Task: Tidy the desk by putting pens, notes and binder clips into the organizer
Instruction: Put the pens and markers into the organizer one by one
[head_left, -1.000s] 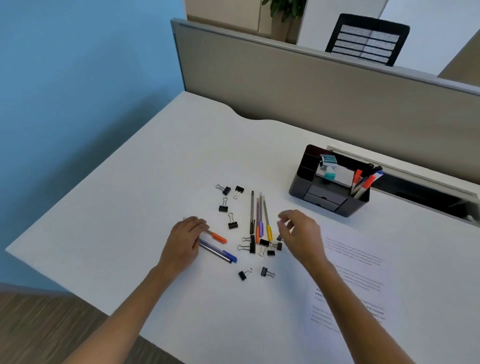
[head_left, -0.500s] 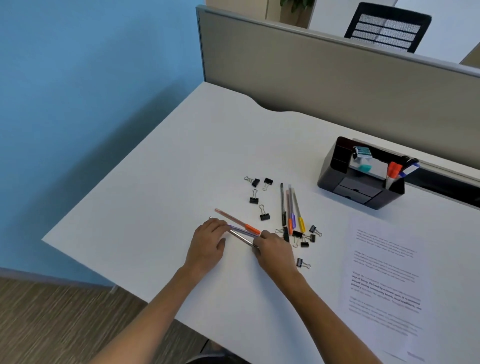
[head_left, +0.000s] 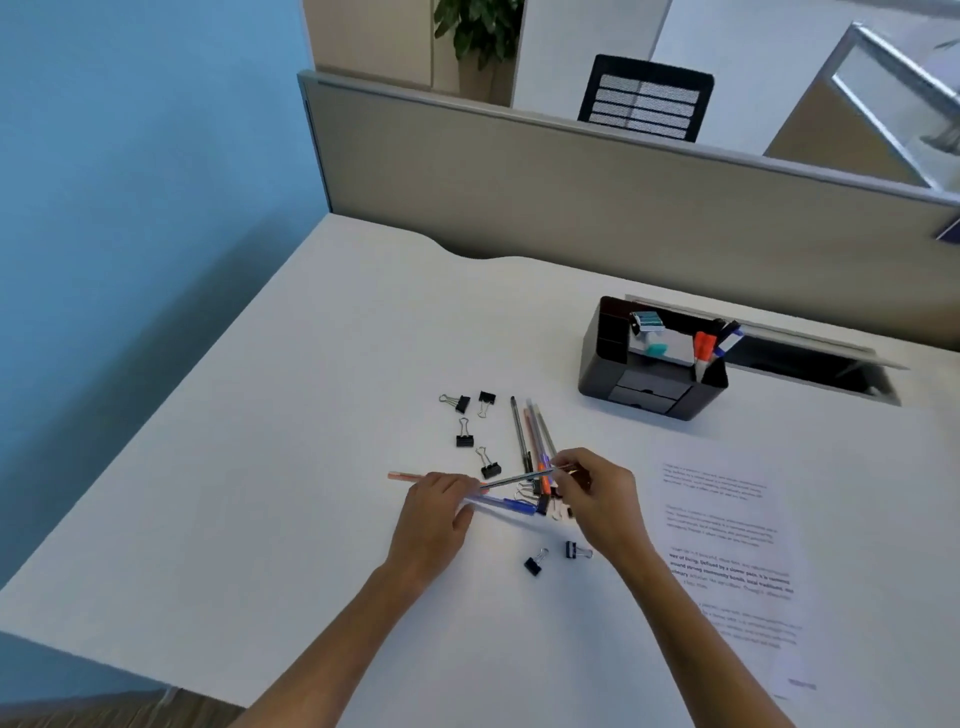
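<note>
My left hand (head_left: 434, 522) lies knuckles up on the white desk (head_left: 291, 467), fingers curled over an orange pen (head_left: 408, 476) and a blue pen (head_left: 511, 505). My right hand (head_left: 600, 501) pinches one end of a thin grey pen (head_left: 519, 478), which slants down toward my left fingertips. Behind the hands several more pens (head_left: 521, 434) lie side by side. Black binder clips are scattered around: some at the back left (head_left: 464, 435), two near my wrists (head_left: 535, 564). The black organizer (head_left: 592, 364) stands at the back right with markers (head_left: 704, 349) in it.
A printed sheet of paper (head_left: 727, 525) lies right of my right hand. Behind the organizer an open cable slot (head_left: 810, 364) runs along the grey partition (head_left: 571, 197). A blue wall is on the left, and the desk edge is near me.
My right hand has moved from beside my left hand up and to the right, lifting one end of the grey pen. My left hand stays on the orange and blue pens.
</note>
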